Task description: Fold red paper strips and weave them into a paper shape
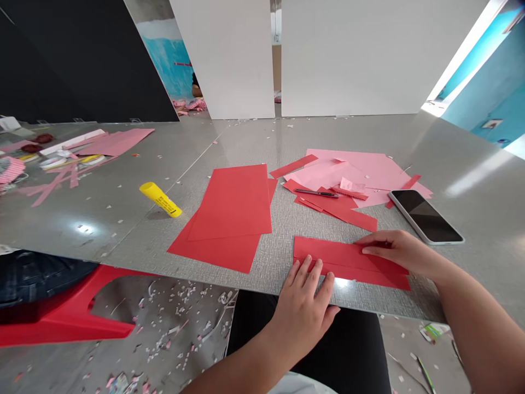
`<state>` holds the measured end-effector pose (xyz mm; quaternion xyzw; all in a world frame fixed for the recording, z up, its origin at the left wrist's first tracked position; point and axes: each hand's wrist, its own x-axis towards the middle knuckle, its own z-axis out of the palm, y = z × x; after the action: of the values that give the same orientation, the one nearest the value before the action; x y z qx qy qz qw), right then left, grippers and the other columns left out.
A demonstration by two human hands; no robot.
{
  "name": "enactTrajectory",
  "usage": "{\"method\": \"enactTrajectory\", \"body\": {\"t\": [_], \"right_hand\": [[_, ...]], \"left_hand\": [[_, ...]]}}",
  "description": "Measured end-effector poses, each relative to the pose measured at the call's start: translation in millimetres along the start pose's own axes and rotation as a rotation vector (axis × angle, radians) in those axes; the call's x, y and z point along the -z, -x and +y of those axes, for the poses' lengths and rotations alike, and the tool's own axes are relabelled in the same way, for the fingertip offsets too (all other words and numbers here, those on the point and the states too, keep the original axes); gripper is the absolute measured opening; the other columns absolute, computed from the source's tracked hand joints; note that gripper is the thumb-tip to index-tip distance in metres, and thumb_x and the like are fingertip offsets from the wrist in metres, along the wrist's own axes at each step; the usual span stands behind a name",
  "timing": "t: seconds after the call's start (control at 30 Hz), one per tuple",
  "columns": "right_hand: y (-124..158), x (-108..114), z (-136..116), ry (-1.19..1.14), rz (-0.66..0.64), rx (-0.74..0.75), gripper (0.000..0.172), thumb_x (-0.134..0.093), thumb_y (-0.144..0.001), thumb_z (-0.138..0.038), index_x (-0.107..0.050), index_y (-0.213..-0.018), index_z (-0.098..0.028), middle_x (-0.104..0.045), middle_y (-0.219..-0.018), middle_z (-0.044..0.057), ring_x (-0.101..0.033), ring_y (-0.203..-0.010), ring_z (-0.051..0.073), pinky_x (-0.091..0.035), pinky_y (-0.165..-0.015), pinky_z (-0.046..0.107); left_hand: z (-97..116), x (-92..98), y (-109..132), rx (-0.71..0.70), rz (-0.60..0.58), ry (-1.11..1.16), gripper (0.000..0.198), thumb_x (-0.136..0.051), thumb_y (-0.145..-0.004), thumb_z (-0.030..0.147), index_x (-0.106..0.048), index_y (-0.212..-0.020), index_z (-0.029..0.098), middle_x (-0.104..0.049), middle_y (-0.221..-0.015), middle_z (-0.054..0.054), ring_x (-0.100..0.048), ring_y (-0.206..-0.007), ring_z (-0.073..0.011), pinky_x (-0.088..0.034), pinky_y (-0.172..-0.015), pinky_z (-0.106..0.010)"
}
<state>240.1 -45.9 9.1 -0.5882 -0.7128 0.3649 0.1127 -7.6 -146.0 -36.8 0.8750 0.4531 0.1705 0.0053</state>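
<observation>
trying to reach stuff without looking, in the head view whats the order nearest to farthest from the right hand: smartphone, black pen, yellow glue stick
From the right hand in the head view:
1. Smartphone: just ahead, to the hand's right.
2. Black pen: farther ahead, to the hand's left, on red paper strips.
3. Yellow glue stick: farthest, left of the red sheets.
</observation>
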Motion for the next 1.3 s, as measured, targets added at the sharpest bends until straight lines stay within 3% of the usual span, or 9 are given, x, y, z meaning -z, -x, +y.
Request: {"method": "enactTrajectory", "body": {"t": [0.57,0.77,0.9,1.07,1.3], "right_hand": [[-2,0,4,0.025,-0.002,0.066,0.029,-0.055,-0.074,-0.044,-0.070,-0.093,-0.029,-0.069,-0.098,0.000,-0.060,-0.092,0.022,-0.047,-0.082,0.037],[0,-1,2,0.075,0.021,0.048,0.028,-0.055,-0.073,-0.043,-0.069,-0.092,-0.029,-0.068,-0.090,0.000,-0.060,-0.082,0.020,-0.046,-0.074,0.033],[4,-1,-5,0.125,0.047,0.031,0.025,-0.054,-0.073,-0.041,-0.067,-0.088,-0.026,-0.065,-0.079,0.002,-0.058,-0.071,0.018,-0.044,-0.065,0.031],[4,-1,-9,0.107,0.017,0.049,0.023,-0.053,-0.074,-0.040,-0.065,-0.085,-0.024,-0.065,-0.079,0.002,-0.058,-0.073,0.018,-0.044,-0.069,0.032],[4,-2,-7,0.102,0.009,0.041,0.023,-0.052,-0.076,-0.041,-0.064,-0.086,-0.025,-0.065,-0.080,0.002,-0.057,-0.073,0.018,-0.043,-0.069,0.032]], "left_hand": [[-2,2.6,-5,-0.017,0.017,-0.009,0.045,-0.041,-0.088,0.038,-0.045,-0.128,0.017,-0.041,-0.137,-0.013,-0.035,-0.129,-0.0277,-0.039,-0.101,-0.046],[-1,2.6,-4,-0.020,0.030,-0.012,0.044,-0.041,-0.088,0.037,-0.047,-0.126,0.017,-0.044,-0.135,-0.013,-0.038,-0.127,-0.0277,-0.039,-0.100,-0.046],[-1,5.0,-5,-0.010,-0.004,-0.014,0.045,-0.040,-0.088,0.039,-0.045,-0.127,0.018,-0.042,-0.137,-0.012,-0.037,-0.128,-0.0269,-0.038,-0.102,-0.045],[-1,5.5,-4,-0.004,-0.028,-0.015,0.045,-0.038,-0.089,0.040,-0.043,-0.129,0.020,-0.039,-0.139,-0.012,-0.032,-0.131,-0.0253,-0.033,-0.105,-0.044],[-1,2.1,-3,-0.006,-0.020,-0.009,0.047,-0.040,-0.088,0.040,-0.042,-0.130,0.019,-0.034,-0.142,-0.013,-0.028,-0.132,-0.0291,-0.034,-0.104,-0.046]]}}
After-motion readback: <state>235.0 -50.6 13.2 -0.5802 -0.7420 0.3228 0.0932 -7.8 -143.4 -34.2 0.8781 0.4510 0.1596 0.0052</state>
